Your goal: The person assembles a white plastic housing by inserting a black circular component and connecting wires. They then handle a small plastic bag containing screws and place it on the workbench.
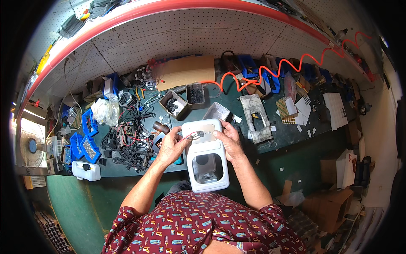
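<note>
Between my hands, in front of my chest, is a white plastic housing (207,149) with a large rounded opening in its lower half. A metal plate (207,130) sits in its upper part, and red and black wires (192,136) come out at a small dark part on that plate. My left hand (172,146) grips the housing's upper left edge, its thumb near the wires. My right hand (231,141) holds the upper right side, with the thumb on the metal plate. Some fingers of both hands are hidden behind the housing.
Tangled black cables (130,139) lie left on the green bench (203,109). Behind the housing stand cardboard boxes of black parts (173,104) and a white box (216,111). A worn grey frame (257,119) lies right. Blue bins (90,149) stand far left; a coiled orange air hose (279,70) hangs above.
</note>
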`<state>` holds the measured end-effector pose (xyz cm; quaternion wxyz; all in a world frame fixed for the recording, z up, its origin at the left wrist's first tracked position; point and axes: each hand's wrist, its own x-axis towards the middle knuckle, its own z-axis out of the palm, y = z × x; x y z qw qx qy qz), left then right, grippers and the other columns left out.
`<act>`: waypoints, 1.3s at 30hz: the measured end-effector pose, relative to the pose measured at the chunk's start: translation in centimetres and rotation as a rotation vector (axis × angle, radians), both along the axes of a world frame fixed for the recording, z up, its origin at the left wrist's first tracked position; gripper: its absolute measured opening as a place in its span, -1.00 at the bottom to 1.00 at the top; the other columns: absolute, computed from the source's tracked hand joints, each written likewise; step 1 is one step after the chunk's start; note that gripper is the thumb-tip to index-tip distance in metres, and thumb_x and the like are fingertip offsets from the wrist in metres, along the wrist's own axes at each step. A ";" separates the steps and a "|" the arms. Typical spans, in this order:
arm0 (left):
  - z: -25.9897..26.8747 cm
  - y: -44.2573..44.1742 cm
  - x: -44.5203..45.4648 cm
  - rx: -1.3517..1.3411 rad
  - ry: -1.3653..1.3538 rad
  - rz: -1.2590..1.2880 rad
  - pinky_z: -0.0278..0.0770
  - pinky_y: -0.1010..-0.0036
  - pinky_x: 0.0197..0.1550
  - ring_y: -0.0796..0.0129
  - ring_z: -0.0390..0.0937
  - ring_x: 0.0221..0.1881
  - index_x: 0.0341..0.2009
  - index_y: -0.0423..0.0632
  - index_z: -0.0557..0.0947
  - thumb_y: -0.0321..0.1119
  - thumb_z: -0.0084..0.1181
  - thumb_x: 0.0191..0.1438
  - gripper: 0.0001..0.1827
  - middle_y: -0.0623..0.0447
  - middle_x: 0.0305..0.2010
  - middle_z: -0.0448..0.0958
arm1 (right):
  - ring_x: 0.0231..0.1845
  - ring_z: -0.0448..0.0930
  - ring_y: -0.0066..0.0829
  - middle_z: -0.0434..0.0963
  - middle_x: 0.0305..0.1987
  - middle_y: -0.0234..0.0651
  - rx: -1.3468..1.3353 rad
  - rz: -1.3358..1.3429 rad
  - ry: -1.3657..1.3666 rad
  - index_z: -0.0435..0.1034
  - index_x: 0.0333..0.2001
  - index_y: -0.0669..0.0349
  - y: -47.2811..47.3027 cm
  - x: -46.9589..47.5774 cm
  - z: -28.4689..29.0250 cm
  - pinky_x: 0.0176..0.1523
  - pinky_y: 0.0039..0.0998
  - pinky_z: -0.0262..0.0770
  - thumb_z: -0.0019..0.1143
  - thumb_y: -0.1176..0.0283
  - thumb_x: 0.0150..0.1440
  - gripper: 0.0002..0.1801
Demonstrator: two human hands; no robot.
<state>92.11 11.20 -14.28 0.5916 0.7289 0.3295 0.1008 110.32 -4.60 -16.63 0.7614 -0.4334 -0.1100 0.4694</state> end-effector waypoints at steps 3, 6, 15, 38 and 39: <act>-0.2 0.1 0.0 -0.008 -0.017 0.000 0.45 0.55 -0.30 0.52 0.51 -0.34 0.13 -0.29 0.50 -0.43 0.23 0.17 -0.55 0.06 -0.36 0.60 | 0.08 0.61 -0.32 0.53 0.10 -0.10 -0.015 -0.004 -0.002 0.22 0.26 0.34 0.1 0.0 0.1 0.14 -0.26 0.64 0.27 0.61 0.15 -0.39; -0.6 0.1 0.1 -0.018 -0.021 -0.001 0.44 0.56 -0.30 0.53 0.50 -0.34 0.12 -0.29 0.50 -0.42 0.23 0.17 -0.56 0.08 -0.37 0.59 | 0.09 0.58 -0.39 0.53 0.08 -0.16 -0.005 0.017 0.007 0.24 0.22 0.32 0.0 0.0 0.2 0.19 -0.32 0.58 0.28 0.59 0.15 -0.42; -0.5 0.2 0.1 0.023 -0.001 -0.006 0.42 0.54 -0.31 0.53 0.48 -0.35 0.11 -0.27 0.51 -0.42 0.23 0.17 -0.57 0.09 -0.37 0.57 | 0.09 0.58 -0.39 0.53 0.08 -0.16 -0.026 0.010 -0.001 0.23 0.23 0.33 0.1 0.1 0.4 0.18 -0.31 0.59 0.28 0.58 0.15 -0.41; -0.8 0.2 0.2 -0.017 -0.045 0.012 0.43 0.54 -0.37 0.52 0.48 -0.40 0.15 -0.31 0.50 -0.32 0.30 0.13 -0.46 0.08 -0.40 0.56 | 0.09 0.58 -0.39 0.53 0.09 -0.17 -0.005 0.024 0.008 0.22 0.24 0.34 0.0 0.1 0.6 0.21 -0.31 0.56 0.29 0.57 0.15 -0.40; -0.9 0.3 0.3 -0.031 -0.037 0.020 0.44 0.53 -0.40 0.51 0.48 -0.42 0.17 -0.32 0.49 -0.28 0.32 0.12 -0.41 0.06 -0.42 0.56 | 0.09 0.58 -0.39 0.53 0.09 -0.17 -0.005 0.023 0.012 0.22 0.24 0.34 0.0 0.1 0.6 0.21 -0.31 0.56 0.29 0.57 0.15 -0.40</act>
